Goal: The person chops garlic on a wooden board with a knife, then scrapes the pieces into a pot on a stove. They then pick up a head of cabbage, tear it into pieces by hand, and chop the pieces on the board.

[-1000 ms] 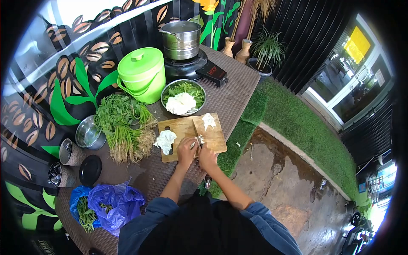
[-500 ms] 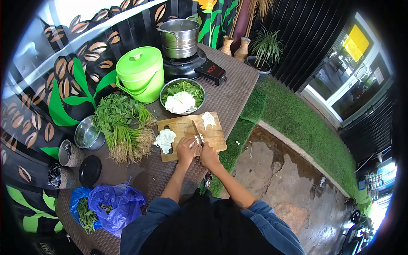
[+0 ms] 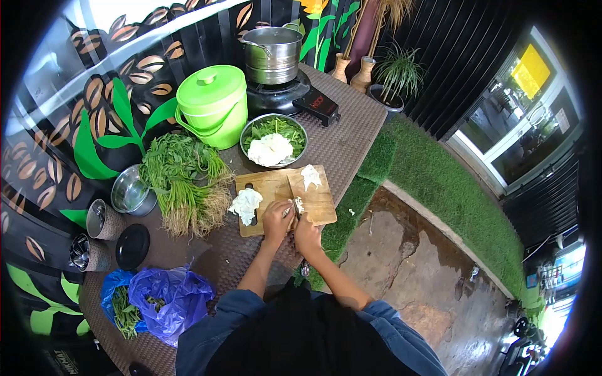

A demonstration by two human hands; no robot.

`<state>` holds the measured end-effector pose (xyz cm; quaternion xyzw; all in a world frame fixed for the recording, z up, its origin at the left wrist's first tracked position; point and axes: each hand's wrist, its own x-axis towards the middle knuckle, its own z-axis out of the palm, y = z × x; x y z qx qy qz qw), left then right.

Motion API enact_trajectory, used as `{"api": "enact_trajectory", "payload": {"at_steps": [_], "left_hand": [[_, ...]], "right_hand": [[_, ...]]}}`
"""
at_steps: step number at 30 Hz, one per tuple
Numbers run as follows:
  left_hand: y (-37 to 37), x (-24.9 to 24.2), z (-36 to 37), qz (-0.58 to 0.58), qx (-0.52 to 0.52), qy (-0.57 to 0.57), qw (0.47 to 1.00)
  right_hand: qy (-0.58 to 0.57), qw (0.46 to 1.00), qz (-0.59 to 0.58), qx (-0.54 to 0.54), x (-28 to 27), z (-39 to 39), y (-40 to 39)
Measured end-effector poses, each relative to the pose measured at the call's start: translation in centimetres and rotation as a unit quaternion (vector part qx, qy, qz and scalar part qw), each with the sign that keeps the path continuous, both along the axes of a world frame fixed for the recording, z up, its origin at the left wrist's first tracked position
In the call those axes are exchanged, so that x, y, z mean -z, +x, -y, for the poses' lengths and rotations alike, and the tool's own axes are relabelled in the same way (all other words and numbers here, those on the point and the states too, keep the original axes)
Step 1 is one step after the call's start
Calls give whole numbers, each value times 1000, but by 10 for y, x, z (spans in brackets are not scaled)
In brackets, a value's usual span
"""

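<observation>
My right hand grips the handle of a kitchen knife, its blade pointing away from me over the wooden cutting board. Close to the blade's left side, the curled fingers of my left hand press down a white mushroom-like piece, mostly hidden beneath them. Small white cut bits lie right of the blade. One ruffled white piece rests at the board's left end, and another white piece at its far right corner. Beyond the board, a metal bowl holds green leaves and a white heap.
Left of the board lie rooted greens, beside a metal bowl. A lidded green bucket and a pot on a burner stand behind. Plastic bags and a black lid are nearer left.
The knife's blade has shifted slightly beside my left fingers, and its handle is now more covered by my right hand. The whole view has moved a little.
</observation>
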<state>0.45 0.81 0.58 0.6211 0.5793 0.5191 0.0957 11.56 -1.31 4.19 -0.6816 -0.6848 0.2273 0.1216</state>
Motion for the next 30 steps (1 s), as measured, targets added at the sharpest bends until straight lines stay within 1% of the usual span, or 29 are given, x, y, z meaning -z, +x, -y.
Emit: {"api": "enact_trajectory", "payload": {"at_steps": [2, 4, 8, 9, 11, 15, 18, 20, 24, 27, 29, 30], "left_hand": [[0, -3, 1, 16, 2, 0, 1000], [-1, -3, 4, 7, 3, -8, 1000], [-2, 2, 0, -5, -2, -12, 1000], [-1, 1, 0, -4, -2, -12, 1000], [-1, 0, 1, 3, 1, -1, 1000], [0, -2, 2, 6, 3, -3, 1000], [-2, 0, 1, 6, 2, -6, 1000], [-3, 3, 1, -1, 5, -6, 1000], [-1, -1, 0, -3, 6, 0, 1000], [-1, -1, 2, -4, 8, 7, 1000], [-2, 0, 2, -8, 7, 9, 1000], [-2, 0, 2, -9, 9, 10, 1000]], "right_hand": [[1, 1000, -9, 12, -1, -7, -1], [-21, 999, -25, -20, -3, -18, 2], [17, 999, 0, -31, -7, -1, 7], [16, 999, 2, -31, 0, 2, 5], [59, 998, 26, 15, 17, 3, -3], [65, 998, -9, 1, 5, -6, -2], [50, 998, -11, -27, -1, -9, 2], [-16, 999, -36, -2, -7, 0, 3], [-1, 999, -35, 15, -8, 9, -2], [-12, 999, -48, 19, -2, 11, -5], [80, 997, 13, 6, 6, 10, -5], [81, 997, 13, 8, 8, 11, -6]]}}
